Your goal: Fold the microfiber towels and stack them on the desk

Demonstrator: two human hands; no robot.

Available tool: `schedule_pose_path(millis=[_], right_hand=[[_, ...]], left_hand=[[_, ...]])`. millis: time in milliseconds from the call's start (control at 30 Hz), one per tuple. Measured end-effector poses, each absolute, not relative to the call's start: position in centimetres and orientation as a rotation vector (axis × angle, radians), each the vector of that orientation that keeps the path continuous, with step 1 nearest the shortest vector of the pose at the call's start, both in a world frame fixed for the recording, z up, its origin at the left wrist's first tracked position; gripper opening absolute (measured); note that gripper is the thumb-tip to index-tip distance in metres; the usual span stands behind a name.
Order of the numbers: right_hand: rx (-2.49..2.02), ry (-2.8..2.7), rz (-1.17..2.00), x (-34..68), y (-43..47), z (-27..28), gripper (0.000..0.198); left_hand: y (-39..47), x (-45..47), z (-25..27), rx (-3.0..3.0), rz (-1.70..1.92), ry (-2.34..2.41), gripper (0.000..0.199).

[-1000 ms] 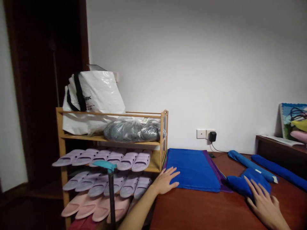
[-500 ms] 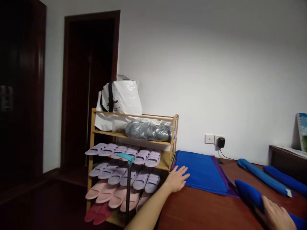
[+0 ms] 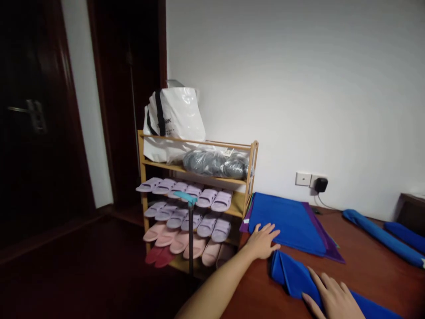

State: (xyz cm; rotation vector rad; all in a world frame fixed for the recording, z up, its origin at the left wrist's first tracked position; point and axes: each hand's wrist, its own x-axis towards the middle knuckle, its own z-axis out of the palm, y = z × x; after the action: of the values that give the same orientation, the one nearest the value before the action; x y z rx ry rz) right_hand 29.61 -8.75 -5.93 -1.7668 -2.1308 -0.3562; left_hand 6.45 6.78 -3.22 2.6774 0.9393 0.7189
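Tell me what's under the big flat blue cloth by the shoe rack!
Purple cloth pokes out from under the blue cloth at its left and right, and the table is beneath. The middle is covered, so I can't tell what else is there.

Bundled blue cloth (image 3: 295, 275) has neared the left hand (image 3: 264, 241).

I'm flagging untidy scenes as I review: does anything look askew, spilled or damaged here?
Yes, one thing: on the table, the purple cloth sticks out at both sides from under the flat blue cloth, so their edges do not line up. No spill or damage shows.
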Motion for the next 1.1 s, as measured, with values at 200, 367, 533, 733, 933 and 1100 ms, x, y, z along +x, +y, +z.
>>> schedule_pose_path(millis=[200,367,533,733,933,1100], right_hand=[[-1.651,-2.108,-0.582,27.6,-9.9,-6.4,0.073],[-1.590,-2.070,-0.493,29.5,-11.0,-6.8,0.062],[-1.635,-1.907,-0.369,31.6,-12.0,-7.8,0.050],[-1.543,-1.853,-0.363,31.0,-11.6,-8.1,0.043],[-1.435,-1.846,-0.063,28.2,-12.1,-5.7,0.040],[-1.337,-1.700,0.389,25.7,-12.5,-2.8,0.043]], left_hand=[[5.1,6.9,-1.6,2.505,0.909,0.928,0.030],[-1.3,6.3,0.1,2.463,0.808,0.720,0.039],[-7.2,5.5,1.0,2.618,0.483,0.642,0.093],[-5.6,6.5,1.1,2.102,0.638,0.808,0.030],[-4.6,7.5,0.4,1.759,0.598,0.887,0.024],[-5.9,7.7,1.2,1.766,0.778,0.795,0.039]])
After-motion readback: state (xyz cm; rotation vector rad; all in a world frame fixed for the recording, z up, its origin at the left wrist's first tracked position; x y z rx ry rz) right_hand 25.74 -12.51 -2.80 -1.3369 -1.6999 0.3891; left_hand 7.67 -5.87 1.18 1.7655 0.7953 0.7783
